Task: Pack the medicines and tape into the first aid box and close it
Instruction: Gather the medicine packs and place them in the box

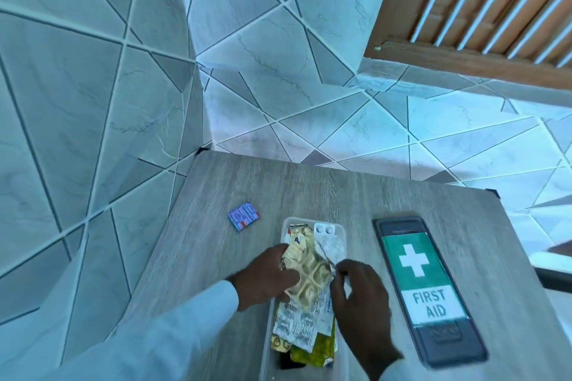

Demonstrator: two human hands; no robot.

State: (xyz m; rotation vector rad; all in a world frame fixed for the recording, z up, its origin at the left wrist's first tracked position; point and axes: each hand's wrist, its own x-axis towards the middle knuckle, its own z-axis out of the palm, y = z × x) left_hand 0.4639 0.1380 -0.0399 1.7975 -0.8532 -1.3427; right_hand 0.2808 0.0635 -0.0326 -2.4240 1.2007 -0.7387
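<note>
box (339,230): clear tray on surface (356,195), long axis running away from person, strips piled inside
left hand (267,277): pinching gold strip (306,275) over box
right hand (360,297): curled on strip's right edge
blue packet (243,216): far-left, apart — left hand nearer
lid (428,291): right of box, parallel
hidden: tape not seen — box's near end cut off

A wooden table (356,195) with a pale grey grain fills the lower middle of the view; small black caps sit on its two far corners. Behind and to the left rise walls of tile (93,71) — light marbled panels cut into triangles and odd-angled shapes by white and dark grout lines; the same tiling runs on along the far side. At upper right a brown wooden frame (464,62) holds slanted slats (495,0) — bright light shows between them.
</note>
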